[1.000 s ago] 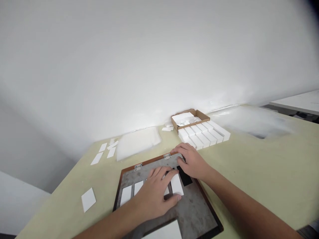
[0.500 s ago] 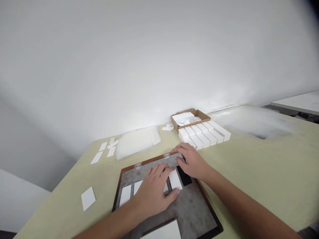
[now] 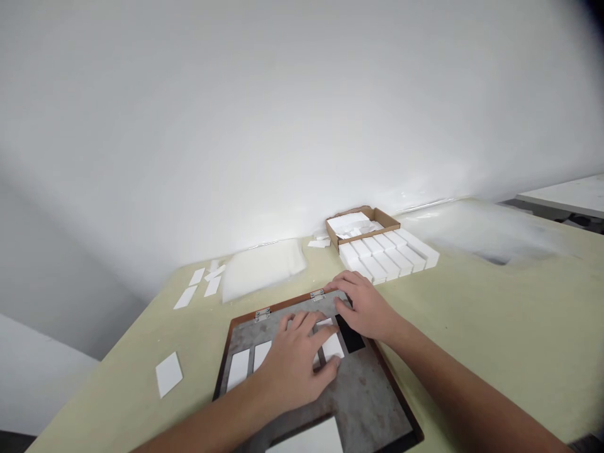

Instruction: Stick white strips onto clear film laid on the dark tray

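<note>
Left hand: the left hand [image 3: 295, 365], in the lower middle of the frame, lies palm-down with its index finger and thumb spread along the white card; whether they pinch it or only press on it, I cannot tell.
White card: the white card [image 3: 333, 346] lies on the hinged board, right of the frame's centre line, partly covered by the index finger.
Right hand: the right hand [image 3: 365, 308], right of the left one, has bent fingers at the board's far edge and its thumb apart from them; I cannot tell how firmly it grips.
Hinged board: the hinged board [image 3: 365, 396], grey-faced and brown-rimmed, fills the bottom centre.
Black slot: the black slot [image 3: 350, 335] is just right of the card.
Large white piece: the large white piece [image 3: 311, 439] is cut off at the bottom edge.
Loose piece: the loose piece [image 3: 168, 374] lies lower left.
Box: the cardboard box [image 3: 391, 223], right of centre, holds white pieces.
White blocks: the white blocks [image 3: 389, 258] stand in rows before the box.
Table: the table [image 3: 495, 327] is pale yellow-green.
</note>
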The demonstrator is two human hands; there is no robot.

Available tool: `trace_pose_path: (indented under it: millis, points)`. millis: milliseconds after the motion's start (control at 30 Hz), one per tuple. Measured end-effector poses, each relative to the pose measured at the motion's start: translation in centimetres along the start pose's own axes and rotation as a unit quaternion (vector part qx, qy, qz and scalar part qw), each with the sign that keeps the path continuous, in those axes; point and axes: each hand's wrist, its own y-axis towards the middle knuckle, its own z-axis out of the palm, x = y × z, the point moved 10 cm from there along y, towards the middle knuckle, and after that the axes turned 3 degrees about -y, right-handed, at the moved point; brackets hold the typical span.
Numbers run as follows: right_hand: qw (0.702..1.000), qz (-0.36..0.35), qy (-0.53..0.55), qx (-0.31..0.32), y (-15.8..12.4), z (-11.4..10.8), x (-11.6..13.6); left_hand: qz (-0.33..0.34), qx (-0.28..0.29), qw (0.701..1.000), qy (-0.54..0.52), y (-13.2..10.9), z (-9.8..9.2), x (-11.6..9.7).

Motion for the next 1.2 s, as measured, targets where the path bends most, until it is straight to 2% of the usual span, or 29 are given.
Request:
trace_pose_path:
  millis: [467,867,1000,1200]
  points:
    - [1.000,-0.004,0.002,0.002,-0.1,0.1,0.0,0.026,-0.017,0.999,-0.015,-0.7,-0.3,0.1]
    - [1.000,-0.002,-0.001,0.019,-0.2,0.4,0.0,0.059,0.014,0.998,0.001,-0.6,-0.3,-0.9]
    - [0.998,-0.011,0.001,0.065,-0.4,0.9,0.2,0.070,0.032,0.997,0.025,-1.0,-0.5,-1.6]
    - [0.983,-0.041,0.008,0.179,-1.8,2.3,0.5,0.068,0.050,0.994,0.062,-1.4,-0.7,-1.7]
